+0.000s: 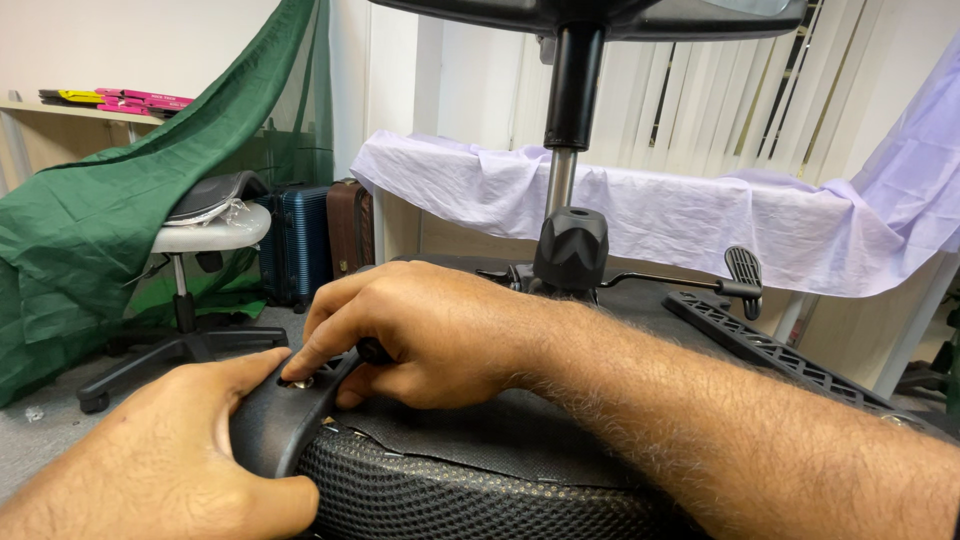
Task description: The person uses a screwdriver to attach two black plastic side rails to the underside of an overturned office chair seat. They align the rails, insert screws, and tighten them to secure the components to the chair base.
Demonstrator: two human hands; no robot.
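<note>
Left hand (170, 450): fingers clamped around the black armrest bracket (285, 415) at the near-left edge of the upturned mesh seat (450, 495).
Right hand (420, 330): fingers pinched together on one bolt (300, 381) in the bracket.
Progress: bolt seated in its hole, apparently not yet tight.
Count: one bracket, one bolt visible, one gas cylinder (562, 180).

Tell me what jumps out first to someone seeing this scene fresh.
Front and centre, the right hand presses a small metal fastener into a curved black plastic chair armrest bracket, which the left hand grips at lower left. Both rest on an upturned black mesh office chair seat, its chrome gas-lift column rising behind. A green cloth drapes the left side, and a lilac sheet covers a table at the back.
</note>
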